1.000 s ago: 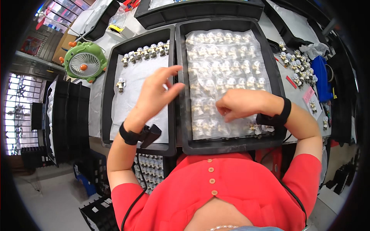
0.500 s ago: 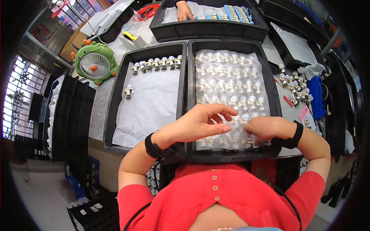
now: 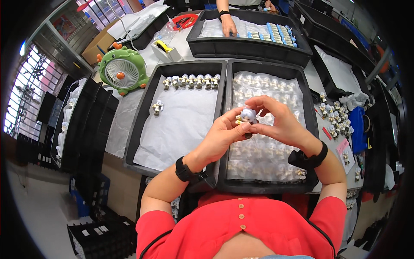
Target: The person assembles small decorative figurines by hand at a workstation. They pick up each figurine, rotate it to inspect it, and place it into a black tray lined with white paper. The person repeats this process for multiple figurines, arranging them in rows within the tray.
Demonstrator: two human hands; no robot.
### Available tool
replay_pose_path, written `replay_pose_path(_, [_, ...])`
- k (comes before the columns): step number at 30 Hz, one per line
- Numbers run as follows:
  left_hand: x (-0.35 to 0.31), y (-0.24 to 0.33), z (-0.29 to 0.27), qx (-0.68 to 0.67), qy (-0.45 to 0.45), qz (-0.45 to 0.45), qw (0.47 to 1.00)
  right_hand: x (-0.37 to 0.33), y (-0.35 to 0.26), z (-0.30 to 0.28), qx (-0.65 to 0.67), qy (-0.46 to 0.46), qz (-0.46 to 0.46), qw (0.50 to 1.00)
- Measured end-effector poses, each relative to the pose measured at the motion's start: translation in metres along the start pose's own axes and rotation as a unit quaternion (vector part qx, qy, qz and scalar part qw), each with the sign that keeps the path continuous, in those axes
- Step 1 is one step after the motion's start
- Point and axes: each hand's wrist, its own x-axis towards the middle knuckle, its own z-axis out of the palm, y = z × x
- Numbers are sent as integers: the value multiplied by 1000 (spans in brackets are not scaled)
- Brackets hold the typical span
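A small white-haired figurine (image 3: 248,115) is held up between my two hands, over the left part of the right-hand black tray (image 3: 268,186). My left hand (image 3: 227,129) pinches it from the left with thumb and fingers. On its other side, my right hand (image 3: 276,118) curves round with the thumb at its base and the fingers arched by the head. Beneath my hands, rows of similar figurines lie under a translucent sheet (image 3: 254,149). In the left-hand black tray (image 3: 144,103), a row of figurines (image 3: 190,81) stands along the far side, and one figurine (image 3: 158,107) stands nearer.
A green animal-shaped fan (image 3: 123,71) and a tape dispenser (image 3: 167,52) stand at the far left. Another person's hand (image 3: 229,26) reaches into a far tray (image 3: 250,48) of blue-and-white pieces. Loose figurines (image 3: 336,118) and a blue holder (image 3: 357,125) lie at the right.
My right hand has lifted a figurine from the near right corner of the right tray and brought it to my left hand. The view has shifted, and my hands now meet.
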Motion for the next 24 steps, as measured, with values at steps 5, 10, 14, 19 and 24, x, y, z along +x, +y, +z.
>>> replay_pose_path(5, [4, -3, -6, 2, 28, 46, 999, -2, 15, 14, 43, 17, -2, 999])
replay_pose_path(10, [5, -9, -8, -9, 43, 28, 999, -9, 35, 30, 13, 21, -10, 1000])
replay_pose_path(14, [6, -12, -10, -11, 48, 16, 999, -8, 41, 32, 42, 12, 5, 999])
replay_pose_path(19, [7, -13, -9, 5, 60, 29, 998, -9, 51, 34, 95, 4, 46, 994])
replay_pose_path(24, [10, -11, -12, -20, 78, -24, 996, -9, 52, 33, 94, -13, 60, 994])
